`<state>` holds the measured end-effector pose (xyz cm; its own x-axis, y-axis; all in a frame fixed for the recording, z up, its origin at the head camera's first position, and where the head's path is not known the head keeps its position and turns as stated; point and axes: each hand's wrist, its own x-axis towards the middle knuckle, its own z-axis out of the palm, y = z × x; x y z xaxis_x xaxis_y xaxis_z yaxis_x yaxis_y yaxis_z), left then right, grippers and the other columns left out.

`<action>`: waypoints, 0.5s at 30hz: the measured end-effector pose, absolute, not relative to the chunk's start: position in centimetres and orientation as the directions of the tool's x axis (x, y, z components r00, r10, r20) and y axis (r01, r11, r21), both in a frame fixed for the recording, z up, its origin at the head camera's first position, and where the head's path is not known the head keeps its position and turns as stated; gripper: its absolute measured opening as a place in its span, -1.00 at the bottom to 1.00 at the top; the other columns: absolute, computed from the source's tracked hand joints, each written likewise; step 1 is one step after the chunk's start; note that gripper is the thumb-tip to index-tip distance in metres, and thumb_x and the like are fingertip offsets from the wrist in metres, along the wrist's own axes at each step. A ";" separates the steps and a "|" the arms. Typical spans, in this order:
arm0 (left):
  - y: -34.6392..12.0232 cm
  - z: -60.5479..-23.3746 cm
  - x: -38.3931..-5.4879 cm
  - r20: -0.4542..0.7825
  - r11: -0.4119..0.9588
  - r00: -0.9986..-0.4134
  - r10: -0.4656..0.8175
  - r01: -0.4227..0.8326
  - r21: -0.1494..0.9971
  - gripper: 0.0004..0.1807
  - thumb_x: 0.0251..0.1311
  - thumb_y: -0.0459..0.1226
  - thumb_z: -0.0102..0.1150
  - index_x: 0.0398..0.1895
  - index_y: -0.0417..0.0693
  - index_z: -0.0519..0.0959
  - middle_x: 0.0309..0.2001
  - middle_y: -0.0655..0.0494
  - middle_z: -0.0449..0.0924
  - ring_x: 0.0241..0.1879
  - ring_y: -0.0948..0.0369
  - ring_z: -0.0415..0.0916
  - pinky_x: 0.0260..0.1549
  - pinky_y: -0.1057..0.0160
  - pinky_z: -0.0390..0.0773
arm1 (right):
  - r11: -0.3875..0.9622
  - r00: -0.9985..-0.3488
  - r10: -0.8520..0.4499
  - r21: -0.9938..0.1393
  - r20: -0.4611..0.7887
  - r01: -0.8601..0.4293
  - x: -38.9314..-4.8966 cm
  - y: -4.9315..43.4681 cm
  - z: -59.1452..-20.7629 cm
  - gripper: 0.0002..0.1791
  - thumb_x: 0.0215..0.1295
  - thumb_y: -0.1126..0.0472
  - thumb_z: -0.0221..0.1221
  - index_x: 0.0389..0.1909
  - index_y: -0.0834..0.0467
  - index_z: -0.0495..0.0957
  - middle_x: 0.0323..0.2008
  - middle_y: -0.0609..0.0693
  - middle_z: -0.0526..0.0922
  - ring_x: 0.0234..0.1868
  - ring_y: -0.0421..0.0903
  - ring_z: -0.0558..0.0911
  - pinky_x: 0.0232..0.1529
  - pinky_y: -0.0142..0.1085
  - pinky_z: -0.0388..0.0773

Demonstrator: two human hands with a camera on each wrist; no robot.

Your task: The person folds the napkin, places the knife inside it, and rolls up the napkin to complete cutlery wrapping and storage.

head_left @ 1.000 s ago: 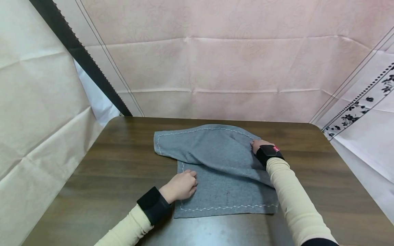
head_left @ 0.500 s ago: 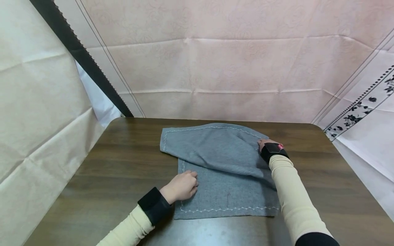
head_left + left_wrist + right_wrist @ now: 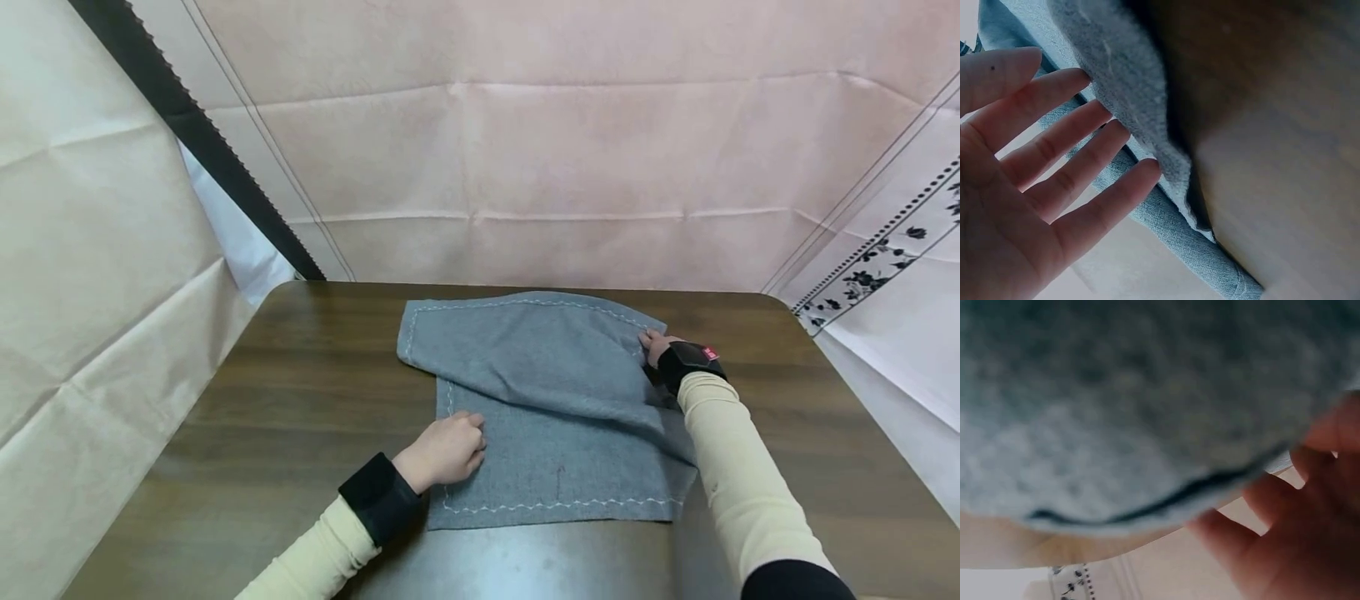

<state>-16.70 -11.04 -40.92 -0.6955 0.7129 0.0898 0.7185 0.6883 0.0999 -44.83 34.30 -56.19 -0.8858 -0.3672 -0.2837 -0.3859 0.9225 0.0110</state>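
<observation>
A blue-grey cloth (image 3: 555, 354) with pale zigzag stitching along its edges lies on the table, its far layer folded loosely over the near one. On the near layer's left edge rests my left hand (image 3: 444, 450). The left wrist view shows this hand's fingers (image 3: 1066, 178) nearly straight, their tips against the cloth edge (image 3: 1125, 69). At the far right corner, my right hand (image 3: 656, 344) pinches the cloth. Close to the right wrist camera, the cloth (image 3: 1116, 425) is blurred and hides part of that hand's fingers.
The brown wooden table (image 3: 322, 400) has rounded far corners. Behind it hangs a creased pinkish sheet (image 3: 570, 158). A pale sheet (image 3: 97, 333) drapes on the left, and a white one with a black floral band (image 3: 870, 275) on the right.
My right hand has moved right and slightly away, drawing the upper layer of cloth to the right with it. The left hand has stayed nearly in place.
</observation>
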 end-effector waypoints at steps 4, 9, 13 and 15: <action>-10.7 -41.0 -16.7 0.091 0.676 -0.684 0.723 0.729 0.106 -0.81 0.12 -0.32 0.15 -0.63 -0.06 0.58 -0.47 0.10 0.40 -0.51 0.20 0.34 -0.52 0.31 0.42 | 0.915 -0.881 -0.403 -0.144 -0.248 -0.378 -39.3 32.5 -49.6 -0.35 0.21 0.41 -0.14 0.37 0.18 0.06 0.31 0.33 0.08 0.13 0.29 0.33 -0.04 -0.03 0.39; -11.0 -40.9 -16.3 0.050 0.686 -0.691 0.721 0.723 0.089 -0.91 0.13 -0.30 0.15 -0.43 -0.12 0.61 -0.26 0.00 0.48 -0.30 0.10 0.44 -0.36 0.21 0.49 | 0.867 -0.875 -0.473 -0.232 -0.107 -0.441 -28.7 28.6 -38.3 -0.59 0.07 0.56 -0.11 -0.05 0.41 0.50 -0.13 0.34 0.55 -0.10 0.20 0.52 -0.10 -0.02 0.42; -11.5 -41.1 -15.8 -0.019 0.703 -0.704 0.710 0.708 0.064 -0.70 0.12 -0.28 0.18 -0.08 -0.22 0.57 0.02 -0.11 0.43 -0.01 -0.01 0.41 -0.15 0.11 0.48 | 0.834 -0.858 -0.511 -0.273 -0.055 -0.479 -25.5 29.0 -37.8 -0.74 0.08 0.54 0.01 -0.27 0.37 0.62 -0.31 0.24 0.63 -0.25 0.11 0.59 -0.24 -0.05 0.48; -11.6 -41.3 -15.6 -0.033 0.705 -0.704 0.710 0.708 0.054 -0.63 0.10 -0.27 0.21 -0.01 -0.24 0.54 0.07 -0.14 0.39 0.04 -0.03 0.38 -0.11 0.09 0.46 | 0.825 -0.854 -0.518 -0.291 -0.051 -0.484 -24.5 29.5 -38.3 -0.80 0.09 0.47 0.10 -0.28 0.32 0.65 -0.31 0.20 0.64 -0.26 0.07 0.60 -0.26 -0.06 0.49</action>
<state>-15.58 -11.59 -41.29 -0.7039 0.7095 -0.0328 0.7077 0.7045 0.0539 -24.54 29.49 -38.26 -0.8536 -0.5184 -0.0510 -0.4838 0.8253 -0.2913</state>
